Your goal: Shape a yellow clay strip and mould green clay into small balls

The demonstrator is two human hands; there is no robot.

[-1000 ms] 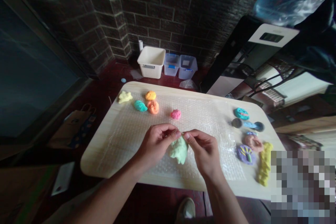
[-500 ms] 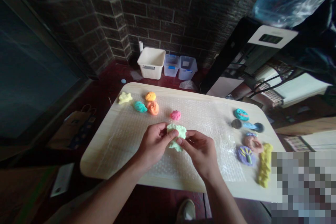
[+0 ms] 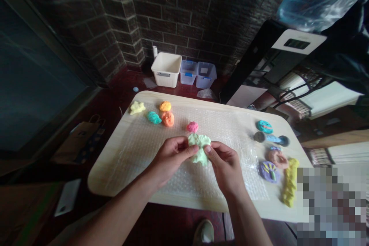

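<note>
Bubble wrap (image 3: pixel 141 142) lies beneath a flattened, ragged-edged, pale green lump (image 3: pixel 200 155).

The pale green dough (image 3: pixel 200 157) looks matt and soft, its surface lumpy and rough-edged. The bubble wrap (image 3: pixel 138 157) is clear, dimpled plastic with a glossy sheen; the table (image 3: pixel 99 177) shows smooth, light wood grain. The brick wall (image 3: pixel 178 19) is matt and rough, the white bin (image 3: pixel 166 79) ribbed plastic, the water bottle (image 3: pixel 314 2) shiny, see-through plastic.
</note>
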